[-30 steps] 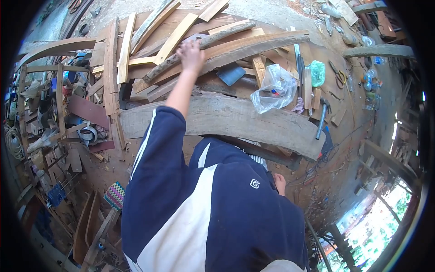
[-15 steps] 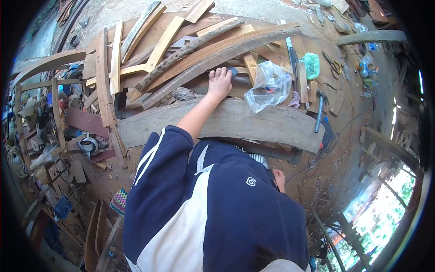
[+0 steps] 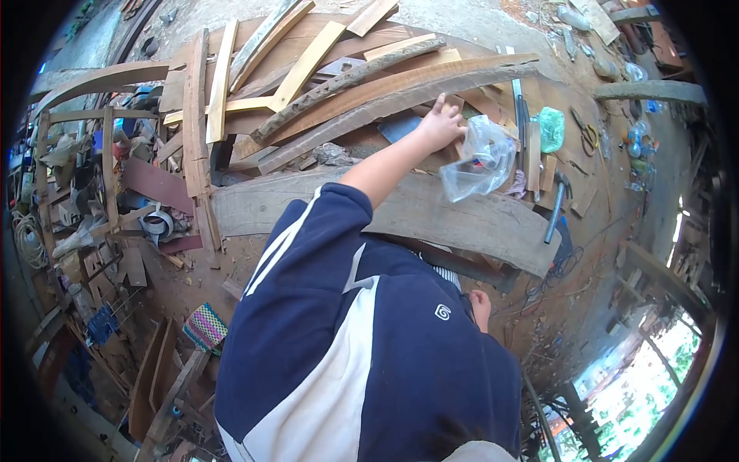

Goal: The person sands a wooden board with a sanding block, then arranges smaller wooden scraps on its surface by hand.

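Note:
My left hand (image 3: 441, 128) reaches forward over the wood pile, its fingers bent over a short wooden block (image 3: 455, 102) that it partly covers. To its left lies a flat blue-grey piece (image 3: 398, 128), too small to identify. A clear plastic bag (image 3: 481, 165) lies just to the right of this hand. Low by my body shows a small part of what looks like my right hand (image 3: 480, 309); its fingers are not clear. A broad curved plank (image 3: 462, 206) lies between my body and the pile.
Long curved boards (image 3: 400, 104) and pale wood strips (image 3: 310, 65) cover the ground ahead. On the right are a hammer (image 3: 556, 208), scissors (image 3: 588, 141) and a green plastic bag (image 3: 550, 129). A wooden frame (image 3: 108, 169) and clutter stand at the left.
My left hand has moved right, off the blue-grey piece and onto the wooden block beside the clear bag. More of the blue-grey piece now shows. The view has shifted slightly.

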Motion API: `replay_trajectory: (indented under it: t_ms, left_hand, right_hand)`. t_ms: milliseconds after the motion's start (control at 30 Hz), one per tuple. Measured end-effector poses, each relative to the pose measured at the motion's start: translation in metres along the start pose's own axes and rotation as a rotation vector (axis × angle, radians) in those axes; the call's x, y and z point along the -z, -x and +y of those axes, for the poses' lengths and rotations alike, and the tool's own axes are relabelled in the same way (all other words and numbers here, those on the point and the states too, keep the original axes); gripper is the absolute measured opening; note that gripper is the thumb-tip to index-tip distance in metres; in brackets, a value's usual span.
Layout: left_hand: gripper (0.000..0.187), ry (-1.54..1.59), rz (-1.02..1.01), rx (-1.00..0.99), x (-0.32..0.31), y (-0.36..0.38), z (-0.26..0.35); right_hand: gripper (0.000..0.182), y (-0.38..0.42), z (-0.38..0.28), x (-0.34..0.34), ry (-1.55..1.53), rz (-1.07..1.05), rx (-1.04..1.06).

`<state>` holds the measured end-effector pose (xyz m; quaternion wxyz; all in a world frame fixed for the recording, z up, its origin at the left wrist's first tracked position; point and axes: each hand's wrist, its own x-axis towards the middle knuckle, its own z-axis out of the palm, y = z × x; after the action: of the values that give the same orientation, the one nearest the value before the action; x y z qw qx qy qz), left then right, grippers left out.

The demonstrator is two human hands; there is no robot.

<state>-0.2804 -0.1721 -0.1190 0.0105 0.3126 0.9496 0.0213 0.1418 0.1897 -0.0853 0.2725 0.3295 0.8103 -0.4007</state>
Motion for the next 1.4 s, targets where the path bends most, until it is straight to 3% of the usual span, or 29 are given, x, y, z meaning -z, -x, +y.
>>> replay_trajectory:
  t_ms: [67, 100, 200, 333, 400, 433, 500, 533, 600, 633, 700, 767, 800, 833, 867, 900, 1000, 1033, 1100, 1133, 1200, 1233, 1300, 1400]
  left_hand:
    - [0.024, 0.076, -0.067, -0.015, 0.022, 0.018, 0.014]
    - [0.021, 0.133, 0.049, 0.003, 0.025, 0.033, 0.022]
    - [0.026, 0.047, -0.008, 0.076, 0.055, 0.072, 0.054]
    - [0.021, 0.006, -0.060, 0.037, 0.084, 0.121, 0.090]
    - [0.019, 0.089, -0.095, -0.073, 0.095, 0.136, 0.099]
    - [0.019, 0.177, -0.071, -0.066, 0.104, 0.141, 0.098]
    - [0.023, 0.308, -0.087, -0.023, 0.104, 0.144, 0.084]
    - [0.028, 0.441, -0.105, 0.021, 0.107, 0.145, 0.072]
    - [0.043, 0.884, -0.172, -0.026, 0.112, 0.146, 0.024]
    - [0.042, 0.916, 0.004, 0.143, 0.104, 0.143, 0.003]
    - [0.036, 0.726, 0.417, 0.390, 0.075, 0.138, -0.071]
    - [0.036, 0.557, 0.524, 0.768, 0.055, 0.146, -0.154]
    - [0.044, 0.487, 0.487, 0.904, 0.024, 0.157, -0.203]
    - [0.064, 0.232, 0.274, 1.120, 0.018, 0.160, -0.228]
    - [0.086, 0.225, 0.089, 1.185, 0.012, 0.166, -0.251]
    - [0.096, 0.206, -0.047, 1.234, -0.003, 0.171, -0.269]
    - [0.092, 0.131, -0.371, 1.190, 0.027, 0.170, -0.269]
    - [0.092, 0.127, -0.377, 1.191, 0.016, 0.175, -0.277]
    - [0.075, 0.227, -0.160, 1.064, -0.001, 0.182, -0.297]
    - [0.075, 0.223, -0.163, 1.066, -0.003, 0.185, -0.299]
    - [0.055, 0.444, 0.360, 0.768, 0.004, 0.193, -0.306]
    - [0.045, 0.890, 0.296, 1.033, 0.071, 0.179, -0.268]
    - [0.049, 1.466, 0.517, 0.972, 0.117, 0.174, -0.241]
    - [0.060, 1.930, 0.449, 0.852, 0.165, 0.177, -0.181]
  right_hand:
    - [0.018, -0.017, -0.005, -0.003, -0.255, 0.020, 0.028]
    - [0.017, -0.016, -0.031, -0.005, -0.226, 0.064, 0.104]
    - [0.027, -0.005, -0.145, -0.012, -0.125, 0.229, 0.390]
    - [0.084, 0.004, -0.270, -0.032, 0.303, 0.249, 0.937]
    - [0.094, 0.003, -0.314, -0.052, 0.457, 0.226, 1.077]
    - [0.094, -0.001, -0.324, -0.063, 0.456, 0.227, 1.076]
    - [0.086, -0.007, -0.337, -0.075, 0.276, -0.335, 0.508]
    - [0.086, -0.008, -0.335, -0.076, 0.275, -0.328, 0.504]
    - [0.075, -0.014, -0.322, -0.079, 0.370, -0.284, 0.687]
    - [0.068, -0.015, -0.312, -0.074, 0.299, -0.317, 0.613]
    - [0.068, -0.020, -0.277, -0.061, 0.271, -0.259, 0.588]
    - [0.069, -0.018, -0.244, -0.040, 0.252, -0.194, 0.565]
    - [0.069, -0.013, -0.230, -0.028, 0.331, -0.148, 0.562]
    - [0.070, -0.008, -0.214, -0.017, 0.410, -0.105, 0.557]
    - [0.070, -0.005, -0.194, -0.011, 0.413, -0.094, 0.547]
    - [0.070, -0.005, -0.173, -0.008, 0.412, -0.028, 0.554]
    - [0.070, 0.003, -0.155, -0.001, 0.383, 0.031, 0.498]
    - [0.070, 0.005, -0.151, -0.001, 0.350, 0.028, 0.435]
    - [0.070, 0.005, -0.144, -0.007, 0.316, 0.045, 0.439]
    - [0.070, 0.005, -0.141, -0.009, 0.287, 0.065, 0.447]
    - [0.070, 0.005, -0.139, -0.010, 0.272, 0.073, 0.448]
    - [0.071, 0.005, -0.137, -0.012, 0.257, 0.085, 0.445]
    - [0.071, 0.002, -0.135, -0.013, 0.236, 0.085, 0.466]
    - [0.070, -0.001, -0.135, -0.014, 0.199, 0.090, 0.457]
